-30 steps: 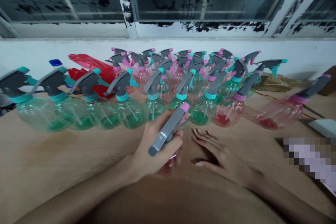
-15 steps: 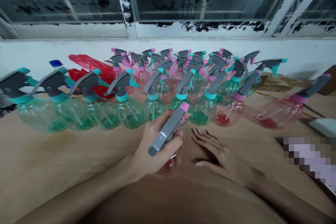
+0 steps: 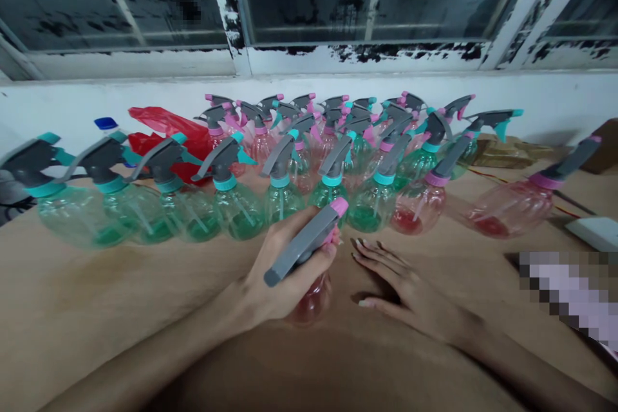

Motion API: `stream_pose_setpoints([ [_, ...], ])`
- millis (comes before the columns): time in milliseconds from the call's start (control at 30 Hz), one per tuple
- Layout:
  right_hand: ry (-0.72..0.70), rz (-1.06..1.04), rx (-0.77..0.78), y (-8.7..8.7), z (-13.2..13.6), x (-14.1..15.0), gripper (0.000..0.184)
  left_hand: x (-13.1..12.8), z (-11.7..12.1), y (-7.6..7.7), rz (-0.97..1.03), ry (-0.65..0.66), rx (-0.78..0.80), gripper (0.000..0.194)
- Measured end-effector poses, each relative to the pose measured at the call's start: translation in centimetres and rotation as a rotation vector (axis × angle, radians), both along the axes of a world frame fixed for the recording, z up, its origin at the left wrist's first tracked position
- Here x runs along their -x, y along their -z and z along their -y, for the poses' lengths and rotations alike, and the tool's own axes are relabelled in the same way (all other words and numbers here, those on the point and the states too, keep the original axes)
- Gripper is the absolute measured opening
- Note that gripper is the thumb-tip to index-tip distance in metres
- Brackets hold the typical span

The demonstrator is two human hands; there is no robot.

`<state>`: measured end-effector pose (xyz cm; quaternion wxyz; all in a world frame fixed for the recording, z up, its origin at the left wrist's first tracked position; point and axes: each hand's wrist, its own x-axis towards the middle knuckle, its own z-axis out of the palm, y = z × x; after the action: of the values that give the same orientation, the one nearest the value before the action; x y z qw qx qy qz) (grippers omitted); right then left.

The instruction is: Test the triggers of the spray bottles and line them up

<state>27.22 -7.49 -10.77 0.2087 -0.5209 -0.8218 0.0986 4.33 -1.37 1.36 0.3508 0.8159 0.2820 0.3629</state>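
My left hand (image 3: pixel 284 264) is wrapped round the neck of a pink spray bottle (image 3: pixel 311 302) with a grey trigger head and a pink nozzle pointing away from me. Its fingers cover the collar and most of the trigger. My right hand (image 3: pixel 396 280) lies on the wooden table (image 3: pixel 193 290) to the right of that bottle, fingers spread and holding nothing. Just beyond both hands runs a front row of spray bottles, among them a green one (image 3: pixel 369 209) with a turquoise collar and a pink one (image 3: pixel 419 206).
More pink and green spray bottles crowd behind the front row. A red plastic bag (image 3: pixel 168 129) lies at the back left by a blue-capped bottle (image 3: pixel 106 123). At right are a tilted pink spray bottle (image 3: pixel 512 209), a brown package (image 3: pixel 506 151) and a white object (image 3: pixel 596 233).
The spray head in my left hand has tipped and shifted slightly left and towards me. My right hand stays in place. The view has moved slightly.
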Motion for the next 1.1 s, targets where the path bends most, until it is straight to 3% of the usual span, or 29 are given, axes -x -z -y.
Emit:
stream_pose_setpoints([
  [333, -0.021, 0.003, -0.005, -0.2, 0.0, 0.1, 0.064, -0.2, -0.2, 0.2, -0.039, -0.010, -0.036, 0.019],
  [500, -0.043, -0.011, 0.000, -0.1, -0.2, -0.1, 0.066, -0.7, 0.0, 0.9, 0.045, -0.095, -0.044, 0.009],
  [733, -0.053, -0.067, 0.051, -0.7, 0.2, -0.3, 0.069, -2.2, 0.7, 1.3, 0.103, -0.083, -0.054, 0.012],
  [967, 0.057, -0.233, 0.173, -5.1, 3.3, -0.6, 0.066, -6.6, 1.6, 2.0, 0.077, -0.104, -0.081, 0.017],
  [1100, 0.234, -0.231, 0.067, -5.3, 5.3, -1.8, 0.064, -11.0, 2.6, 2.7, 0.113, -0.038, -0.089, 0.014],
])
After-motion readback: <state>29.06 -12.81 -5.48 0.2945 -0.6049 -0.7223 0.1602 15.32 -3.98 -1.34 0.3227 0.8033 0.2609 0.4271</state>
